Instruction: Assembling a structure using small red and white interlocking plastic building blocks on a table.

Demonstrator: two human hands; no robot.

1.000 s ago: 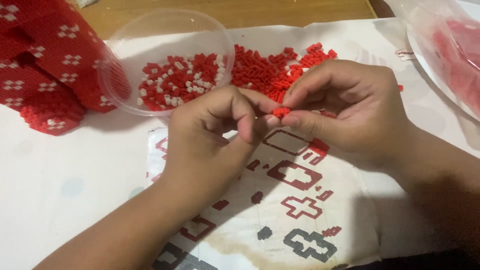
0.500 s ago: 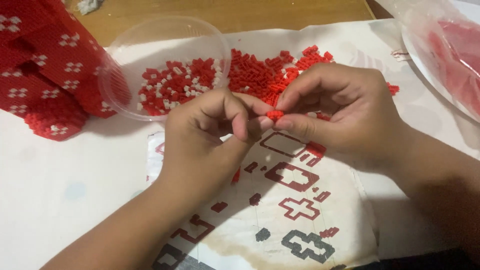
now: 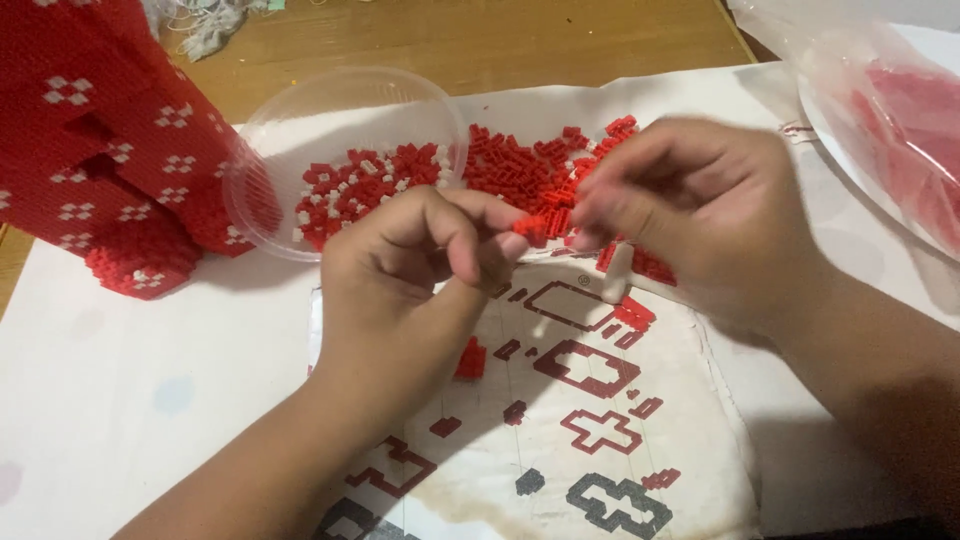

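Observation:
My left hand (image 3: 420, 265) pinches a tiny red brick piece (image 3: 530, 226) between thumb and forefinger, over a white sheet printed with red and grey cross shapes (image 3: 590, 420). My right hand (image 3: 700, 210) is just to the right, blurred, its fingertips close beside that piece; whether they touch it I cannot tell. Behind both hands lies a loose heap of small red bricks (image 3: 540, 165). A few small red pieces (image 3: 470, 360) rest on the sheet below my left hand.
A clear round plastic lid (image 3: 270, 140) holds several red and white small bricks (image 3: 360, 185). A tall red brick-built model with white flower dots (image 3: 100, 150) stands at the left. At the right a clear bag of red pieces (image 3: 910, 150) lies on a white plate. Wooden tabletop (image 3: 480, 40) beyond.
My right hand has drawn slightly away to the right and is now blurred. My left hand keeps the small red piece. The view has shifted a little.

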